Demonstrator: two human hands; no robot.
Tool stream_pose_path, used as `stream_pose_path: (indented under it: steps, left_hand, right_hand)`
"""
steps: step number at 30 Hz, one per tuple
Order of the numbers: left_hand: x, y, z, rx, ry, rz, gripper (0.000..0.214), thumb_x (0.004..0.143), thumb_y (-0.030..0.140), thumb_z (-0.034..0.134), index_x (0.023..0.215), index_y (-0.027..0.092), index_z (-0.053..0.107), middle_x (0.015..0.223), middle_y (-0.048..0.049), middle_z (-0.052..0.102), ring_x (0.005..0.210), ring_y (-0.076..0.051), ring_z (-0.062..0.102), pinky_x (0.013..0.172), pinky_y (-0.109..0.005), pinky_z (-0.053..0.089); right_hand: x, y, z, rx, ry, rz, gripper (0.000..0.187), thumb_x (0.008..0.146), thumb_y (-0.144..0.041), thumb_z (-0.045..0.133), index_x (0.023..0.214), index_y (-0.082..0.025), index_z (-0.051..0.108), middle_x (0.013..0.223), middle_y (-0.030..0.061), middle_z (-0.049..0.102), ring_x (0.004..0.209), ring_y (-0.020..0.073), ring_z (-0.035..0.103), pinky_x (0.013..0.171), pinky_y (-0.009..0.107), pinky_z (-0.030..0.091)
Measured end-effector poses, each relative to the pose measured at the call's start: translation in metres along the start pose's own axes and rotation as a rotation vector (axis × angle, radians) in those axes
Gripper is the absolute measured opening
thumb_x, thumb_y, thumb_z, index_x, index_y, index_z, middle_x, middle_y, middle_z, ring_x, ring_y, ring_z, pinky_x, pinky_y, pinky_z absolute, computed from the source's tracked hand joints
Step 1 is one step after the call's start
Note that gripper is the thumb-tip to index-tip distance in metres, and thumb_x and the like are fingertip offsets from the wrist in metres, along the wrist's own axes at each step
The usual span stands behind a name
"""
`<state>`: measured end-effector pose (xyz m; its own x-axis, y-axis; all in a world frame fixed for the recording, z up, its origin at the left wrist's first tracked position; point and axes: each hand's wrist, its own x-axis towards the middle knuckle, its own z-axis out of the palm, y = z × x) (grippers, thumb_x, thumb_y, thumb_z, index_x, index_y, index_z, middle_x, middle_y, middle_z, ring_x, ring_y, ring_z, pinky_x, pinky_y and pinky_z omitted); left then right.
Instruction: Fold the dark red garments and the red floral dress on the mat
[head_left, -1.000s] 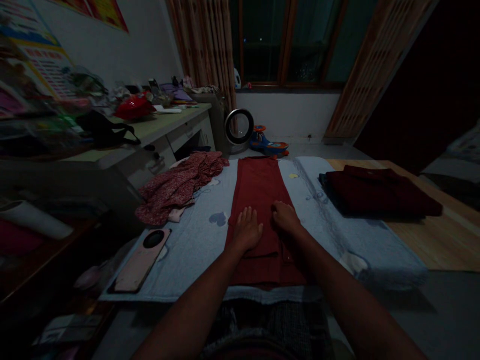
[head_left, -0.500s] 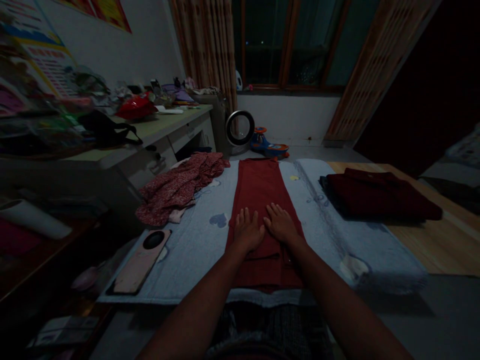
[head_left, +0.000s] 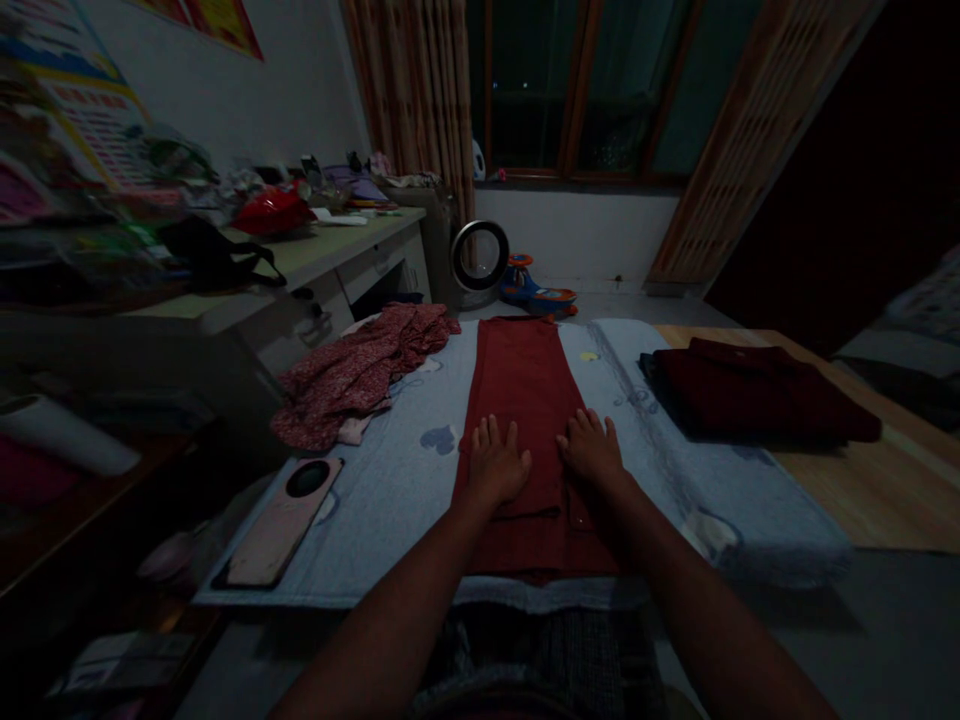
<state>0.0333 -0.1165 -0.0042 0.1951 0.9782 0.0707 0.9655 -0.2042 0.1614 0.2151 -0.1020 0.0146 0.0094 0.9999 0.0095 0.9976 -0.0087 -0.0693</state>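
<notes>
From here I see the red garment [head_left: 521, 372] stretched on the blue blanket [head_left: 397, 505] — its long axis running from the person toward the window [head_left: 536, 115]. It lies beneath the left hand [head_left: 499, 467] and right hand [head_left: 592, 450] — both flattened, fingers extended.

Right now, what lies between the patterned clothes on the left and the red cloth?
In the head view, light blue blanket lies between the patterned clothes and the red cloth.
</notes>
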Motion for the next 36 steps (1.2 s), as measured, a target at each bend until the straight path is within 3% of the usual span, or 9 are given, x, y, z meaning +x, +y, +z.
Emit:
stream_pose_path:
  steps: [3,6,13,22,28,32,36]
  left_hand:
    - [0.001,0.0,0.0,0.005,-0.009,-0.001,0.067,0.095,0.051,0.039,0.153,0.018,0.035,0.161,-0.0158,0.029,0.15,-0.037,0.018,0.119,-0.054,0.018]
    - [0.001,-0.001,-0.001,0.001,-0.019,0.012,0.068,0.095,0.053,0.038,0.153,0.017,0.036,0.16,-0.0154,0.03,0.15,-0.037,0.017,0.119,-0.055,0.018]
    - [0.0,-0.001,0.0,-0.001,-0.001,0.007,0.068,0.095,0.053,0.039,0.153,0.017,0.036,0.161,-0.0158,0.029,0.15,-0.038,0.017,0.12,-0.055,0.018]
    - [-0.001,0.002,-0.007,-0.027,-0.045,-0.006,0.069,0.094,0.05,0.042,0.153,0.016,0.035,0.161,-0.0176,0.026,0.15,-0.039,0.015,0.119,-0.055,0.018]
    - [0.022,0.003,-0.02,-0.069,-0.185,0.002,0.063,0.095,0.044,0.042,0.151,0.016,0.038,0.161,-0.0187,0.026,0.149,-0.037,0.021,0.118,-0.055,0.021]
    - [0.045,0.005,-0.019,-0.112,-0.079,0.165,0.056,0.098,0.027,0.032,0.151,0.01,0.036,0.163,-0.014,0.024,0.151,-0.024,0.019,0.122,-0.041,0.02]
    - [0.058,0.002,-0.006,-0.095,-0.089,0.197,0.056,0.1,0.032,0.028,0.153,0.014,0.033,0.163,-0.0099,0.026,0.151,-0.022,0.019,0.122,-0.041,0.019]
  right_hand:
    - [0.014,-0.019,-0.002,0.087,0.083,-0.088,0.051,0.099,-0.032,0.034,0.143,-0.01,0.046,0.159,0.0166,0.031,0.148,0.0277,0.025,0.118,0.047,0.021]
    - [0.023,-0.035,0.007,0.146,0.076,-0.189,0.054,0.099,-0.029,0.031,0.149,-0.011,0.039,0.161,0.0135,0.029,0.148,0.0239,0.026,0.117,0.041,0.025]
    - [0.02,-0.031,0.025,0.084,0.04,-0.038,0.063,0.1,-0.046,0.03,0.153,-0.013,0.034,0.161,0.011,0.029,0.149,0.0265,0.022,0.119,0.048,0.016]
    - [0.018,-0.031,0.025,0.069,0.066,-0.026,0.064,0.1,-0.047,0.028,0.153,-0.012,0.035,0.161,0.0117,0.028,0.149,0.0257,0.022,0.119,0.046,0.015]
    - [0.016,-0.032,0.024,0.062,0.067,-0.022,0.063,0.1,-0.046,0.029,0.153,-0.012,0.035,0.161,0.0111,0.027,0.149,0.0247,0.022,0.119,0.045,0.013]
    - [0.017,-0.031,0.024,0.063,0.064,-0.023,0.063,0.1,-0.045,0.028,0.153,-0.012,0.035,0.162,0.0103,0.027,0.149,0.0243,0.021,0.119,0.046,0.012]
    - [0.017,-0.031,0.025,0.066,0.05,-0.015,0.062,0.101,-0.044,0.026,0.154,-0.012,0.034,0.162,0.0095,0.026,0.149,0.0239,0.021,0.119,0.046,0.013]
